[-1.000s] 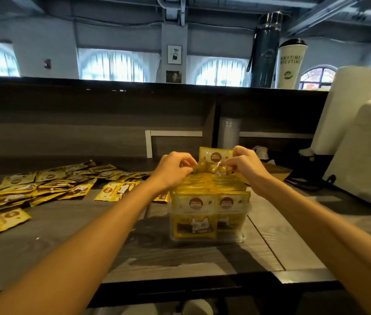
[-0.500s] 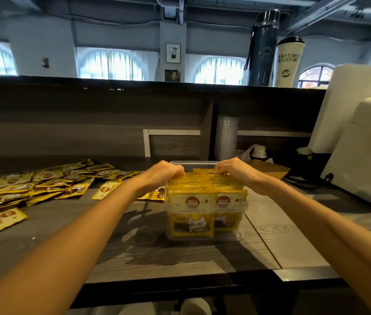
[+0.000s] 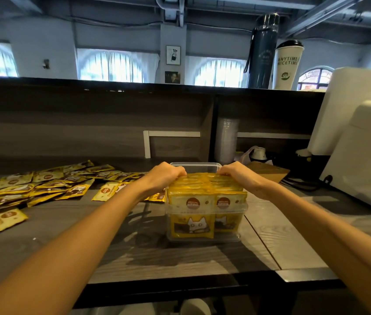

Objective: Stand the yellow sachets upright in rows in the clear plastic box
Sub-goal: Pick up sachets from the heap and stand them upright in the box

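- The box [image 3: 206, 233] stands on the table [image 3: 134, 253] between the two forearms, packed with upright sachets [image 3: 205, 189] in two rows running front to back; the two at the near end show their printed faces through the clear wall.
- The far end of the box, just beyond both hands, shows a bare stretch of clear rim with no sachet tops in it.
- The left hand [image 3: 165, 176] rests knuckles-up on the far left tops of the sachets, fingers curled down over them; whether it pinches one I cannot tell.
- The right hand [image 3: 240, 176] mirrors it on the far right tops, fingers likewise curled down, grip hidden.
- Left of the left hand, loose sachets [image 3: 50, 185] lie flat on the table, overlapping in a spread that runs out to the left edge of view; a few lie just beside the left wrist.
- Beyond the right hand a brown carton [image 3: 268, 173] sits near the box, and further right stands a white machine [image 3: 362, 142].
- Above, on the shelf top, a dark flask [image 3: 263, 51] and a white cup [image 3: 288, 64] stand side by side.
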